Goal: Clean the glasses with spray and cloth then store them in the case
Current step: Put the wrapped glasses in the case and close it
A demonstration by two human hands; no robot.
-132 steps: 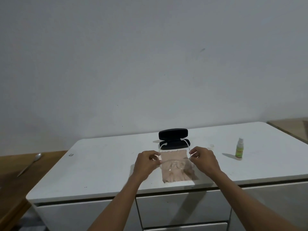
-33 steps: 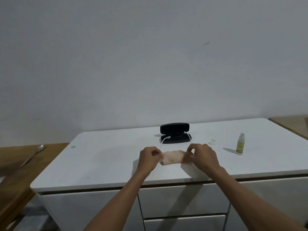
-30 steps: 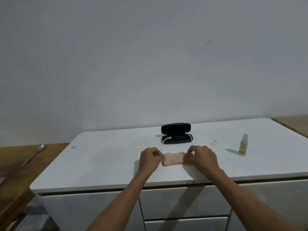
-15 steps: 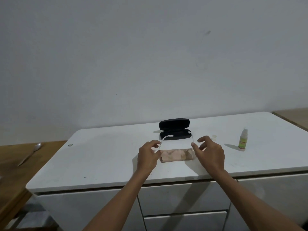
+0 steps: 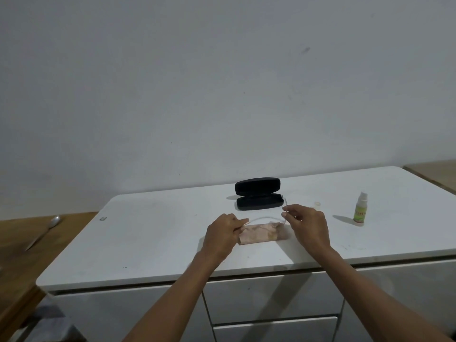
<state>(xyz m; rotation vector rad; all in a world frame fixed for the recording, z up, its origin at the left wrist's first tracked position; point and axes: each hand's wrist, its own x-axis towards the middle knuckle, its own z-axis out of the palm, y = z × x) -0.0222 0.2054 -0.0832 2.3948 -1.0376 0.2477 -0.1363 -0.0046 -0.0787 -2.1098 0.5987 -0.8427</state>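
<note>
i'm looking at a black case [image 5: 258, 193] sitting on a white counter [image 5: 158, 233], a pinkish-beige mottled cloth [image 5: 261, 234], clear-framed glasses [image 5: 265, 219], a yellow-green bottle [image 5: 359, 210] wearing a white cap, and a brown wooden table [image 5: 14, 245].

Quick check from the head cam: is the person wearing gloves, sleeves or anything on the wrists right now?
No. Both forearms are bare right down to the frame's bottom edge, with no sleeve showing. The left hand and right hand are ungloved; no watch, band or ring is visible.
</note>
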